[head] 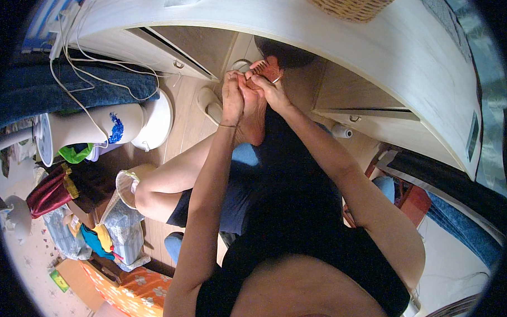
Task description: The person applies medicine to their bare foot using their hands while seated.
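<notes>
My bare foot (252, 112) is raised before me with its sole turned up, the leg bent across my lap. Around the side of the foot near the toes curls my left hand (233, 98), a thin band at its wrist. My right hand (274, 93) grips a reddish-brown comb (271, 67) with thick teeth, held at the ball of the foot by the toes. Fingers partly cover the comb, so its exact contact with the skin cannot be made out. Dark clothing (296, 173) lies beneath the right forearm.
A curved white desk (248, 14) arches ahead, bearing a wicker basket (359, 2). Pale slippers (209, 104) lie on the wood-look floor. Loose white cables (76, 68) hang at left above a white pedestal with blue flowers (93, 124). A white roll (341, 131) lies at right.
</notes>
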A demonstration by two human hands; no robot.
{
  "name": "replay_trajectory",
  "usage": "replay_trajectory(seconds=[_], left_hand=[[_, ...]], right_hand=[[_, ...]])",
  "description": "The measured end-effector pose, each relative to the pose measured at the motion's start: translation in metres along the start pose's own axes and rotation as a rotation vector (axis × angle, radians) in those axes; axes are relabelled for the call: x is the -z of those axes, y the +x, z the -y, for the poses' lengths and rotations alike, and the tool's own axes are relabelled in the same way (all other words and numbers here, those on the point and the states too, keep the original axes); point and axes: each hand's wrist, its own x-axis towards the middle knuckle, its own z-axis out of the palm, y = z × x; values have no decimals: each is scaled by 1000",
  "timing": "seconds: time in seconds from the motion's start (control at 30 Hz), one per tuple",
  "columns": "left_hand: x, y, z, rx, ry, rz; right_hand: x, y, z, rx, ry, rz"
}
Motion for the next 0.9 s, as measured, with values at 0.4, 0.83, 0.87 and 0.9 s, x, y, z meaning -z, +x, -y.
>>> replay_trajectory(seconds=[0.4, 0.83, 0.87, 0.9], left_hand=[[7, 2, 7, 12, 23, -32], [0, 0, 2, -6, -73, 18], [0, 1, 5, -22, -113, 24], [1, 1, 4, -25, -113, 25]], right_hand=[[-13, 3, -24, 98, -40, -184], [-15, -5, 4, 221, -507, -27], [-11, -4, -2, 275, -534, -21], [-10, -4, -6, 328, -558, -15]])
